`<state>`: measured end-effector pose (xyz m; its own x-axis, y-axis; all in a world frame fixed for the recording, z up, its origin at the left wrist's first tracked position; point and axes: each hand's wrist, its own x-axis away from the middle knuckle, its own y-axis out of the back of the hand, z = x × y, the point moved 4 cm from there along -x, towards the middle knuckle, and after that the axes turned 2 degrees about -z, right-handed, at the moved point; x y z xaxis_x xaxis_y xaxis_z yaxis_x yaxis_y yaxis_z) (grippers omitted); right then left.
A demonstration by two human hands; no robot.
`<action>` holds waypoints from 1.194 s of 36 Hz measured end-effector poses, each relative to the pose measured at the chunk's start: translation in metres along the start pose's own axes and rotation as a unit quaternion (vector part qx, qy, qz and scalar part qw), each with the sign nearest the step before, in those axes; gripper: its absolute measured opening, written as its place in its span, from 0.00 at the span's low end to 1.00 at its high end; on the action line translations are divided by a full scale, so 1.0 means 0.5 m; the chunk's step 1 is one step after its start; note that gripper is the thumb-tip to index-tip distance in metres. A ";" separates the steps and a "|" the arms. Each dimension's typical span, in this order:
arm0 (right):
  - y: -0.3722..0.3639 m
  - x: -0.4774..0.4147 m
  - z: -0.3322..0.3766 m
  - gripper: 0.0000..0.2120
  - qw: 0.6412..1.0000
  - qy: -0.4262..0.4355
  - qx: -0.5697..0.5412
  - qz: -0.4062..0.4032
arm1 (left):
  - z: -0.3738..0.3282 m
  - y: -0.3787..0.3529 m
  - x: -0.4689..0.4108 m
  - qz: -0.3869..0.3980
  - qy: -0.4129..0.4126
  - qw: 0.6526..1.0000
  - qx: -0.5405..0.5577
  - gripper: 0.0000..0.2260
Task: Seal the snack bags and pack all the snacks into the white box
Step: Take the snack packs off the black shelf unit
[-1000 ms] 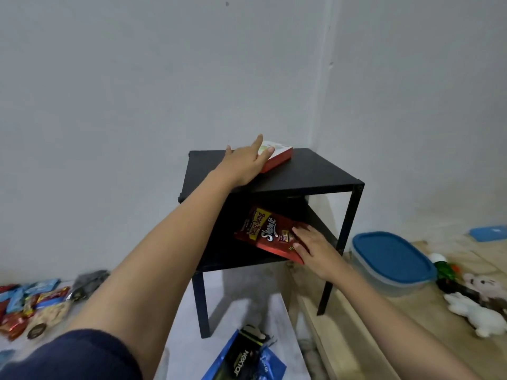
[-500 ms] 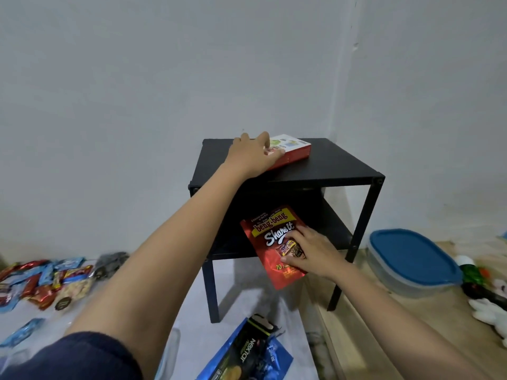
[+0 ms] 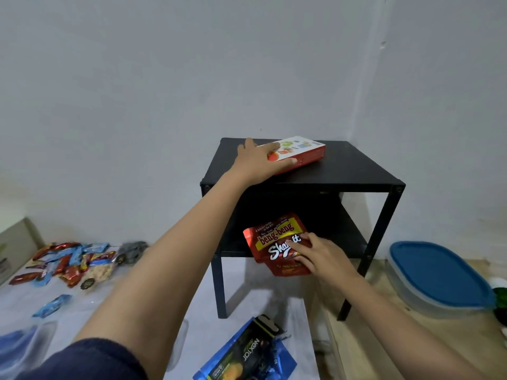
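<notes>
1. Foil packets lie scattered, well left of both hands.
2. The left hand rests straight fingers on the red-and-white carton on the black counter, gripping nothing.
3. The right hand is nearer the red snack bag. Its fingers pinch the bag at the lower shelf, below the left fingers, long axis tilted up-left.

Red Beng-Beng bag: glossy pouch with a yellow banner, tilted, its lower end hanging past the lower shelf edge; right hand pinches it.
Blue Nextar bag: lying on the floor, top end crumpled.
Small snacks: loose heap of red and blue wrappers on the floor, left.
White-topped box: flat, red-sided, on the tabletop; left hand rests on it.
</notes>
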<state>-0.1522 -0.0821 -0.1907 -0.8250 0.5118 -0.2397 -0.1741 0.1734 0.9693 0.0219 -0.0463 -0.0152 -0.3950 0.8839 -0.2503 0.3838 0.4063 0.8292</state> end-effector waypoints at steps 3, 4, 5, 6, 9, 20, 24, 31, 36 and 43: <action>0.001 0.005 0.002 0.22 0.998 0.021 0.030 -0.053 | 0.003 0.005 0.018 -0.020 0.008 1.000 0.003 0.31; 0.008 0.010 0.007 0.21 0.997 0.025 0.035 -0.067 | 0.005 0.008 0.025 -0.025 0.010 1.000 0.005 0.31; 0.020 0.015 0.014 0.18 0.995 0.031 0.035 -0.086 | 0.007 0.011 0.034 -0.029 0.011 0.999 0.008 0.31; 0.034 0.021 0.023 0.14 0.995 0.034 0.026 -0.094 | 0.011 0.015 0.044 -0.033 0.012 0.999 0.012 0.31; 0.061 0.037 0.051 0.18 0.995 0.032 0.001 -0.093 | 0.028 0.038 0.085 -0.053 0.017 0.998 0.028 0.31; 0.104 0.102 0.308 0.21 0.989 0.010 -0.063 -0.130 | 0.202 0.203 0.344 -0.102 0.051 0.992 0.051 0.31; 0.090 0.106 0.465 0.22 0.993 0.039 -0.097 -0.054 | 0.320 0.280 0.467 -0.118 0.091 0.989 0.025 0.31; 0.063 0.069 0.734 0.23 0.988 0.097 -0.117 -0.023 | 0.549 0.411 0.710 -0.173 0.223 0.959 -0.025 0.30; 0.056 0.028 0.944 0.23 0.973 0.172 -0.153 -0.015 | 0.699 0.493 0.912 -0.211 0.334 0.918 -0.040 0.31; 0.044 -0.043 1.282 0.23 0.939 0.278 -0.203 0.028 | 0.881 0.622 1.204 -0.271 0.464 0.843 -0.033 0.31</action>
<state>0.2062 0.4501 -0.1988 -0.9726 -0.0271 -0.2309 -0.2185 -0.2328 0.9477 0.2708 0.7143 -0.1281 -0.9918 -0.0013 -0.1277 -0.0978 0.6503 0.7534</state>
